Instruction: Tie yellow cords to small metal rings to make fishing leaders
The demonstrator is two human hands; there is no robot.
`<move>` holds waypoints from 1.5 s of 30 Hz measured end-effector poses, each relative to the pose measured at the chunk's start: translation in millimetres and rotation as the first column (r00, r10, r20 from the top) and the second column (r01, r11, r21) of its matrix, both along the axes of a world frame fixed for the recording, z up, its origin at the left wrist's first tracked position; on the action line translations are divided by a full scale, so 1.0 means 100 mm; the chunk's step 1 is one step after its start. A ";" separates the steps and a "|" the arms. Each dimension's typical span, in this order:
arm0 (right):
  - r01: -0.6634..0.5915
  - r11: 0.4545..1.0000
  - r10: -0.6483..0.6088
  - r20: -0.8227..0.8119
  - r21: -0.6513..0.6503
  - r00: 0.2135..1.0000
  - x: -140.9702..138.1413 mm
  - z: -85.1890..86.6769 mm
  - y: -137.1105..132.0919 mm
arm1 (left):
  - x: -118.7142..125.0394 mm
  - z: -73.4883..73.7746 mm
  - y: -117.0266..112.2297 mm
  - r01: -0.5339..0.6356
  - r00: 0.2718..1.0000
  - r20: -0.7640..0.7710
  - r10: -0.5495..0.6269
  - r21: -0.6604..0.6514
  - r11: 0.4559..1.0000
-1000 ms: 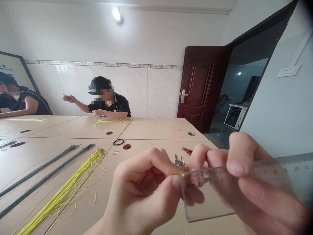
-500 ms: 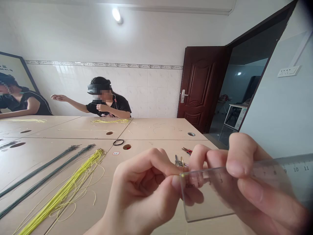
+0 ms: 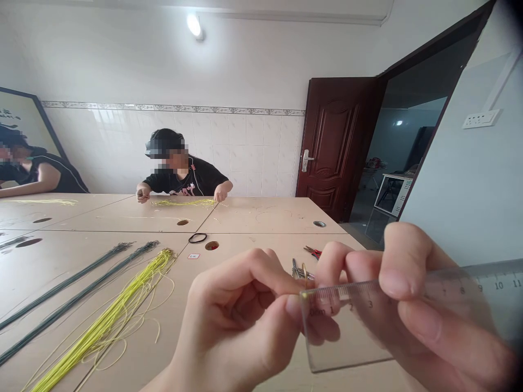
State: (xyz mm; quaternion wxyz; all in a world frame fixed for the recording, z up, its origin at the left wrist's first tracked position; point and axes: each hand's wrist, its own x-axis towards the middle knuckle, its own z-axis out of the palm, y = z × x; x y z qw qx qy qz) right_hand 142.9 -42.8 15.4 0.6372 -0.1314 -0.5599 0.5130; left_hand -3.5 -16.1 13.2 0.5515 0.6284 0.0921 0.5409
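Observation:
My right hand (image 3: 412, 305) grips a clear plastic ruler (image 3: 347, 332) held level near the camera, its zero end pointing left. My left hand (image 3: 241, 321) is closed in a pinch at the ruler's zero end, thumb and forefinger pressed on something thin that I cannot make out. Behind my fingers, metal pliers with a gold ring (image 3: 301, 270) lie on the table. A bundle of yellow wires (image 3: 110, 318) lies to the left on the beige table (image 3: 253, 218).
Two dark green wire bundles (image 3: 69, 296) lie left of the yellow one. A black loop (image 3: 198, 238), a small red tool (image 3: 312, 251) and cable holes sit mid-table. Two people sit at the far side, one with yellow wires (image 3: 183, 202). An open brown door (image 3: 335, 141) is at right.
My hands and the ruler have barely moved. The person across the table lowered the outstretched arm and now has both hands on the table by the yellow wires.

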 end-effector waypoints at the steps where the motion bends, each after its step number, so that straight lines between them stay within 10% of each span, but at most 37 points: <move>1: 0.005 1.000 -0.005 0.008 0.007 1.000 0.00 0.00 0.00 | 0.00 0.00 0.00 0.002 1.000 0.007 -0.002 0.002 1.000; 45: -0.100 0.993 0.102 -0.036 0.061 0.994 0.03 -0.01 0.06 | 0.01 0.01 0.00 0.026 0.999 0.031 -0.025 -0.026 0.999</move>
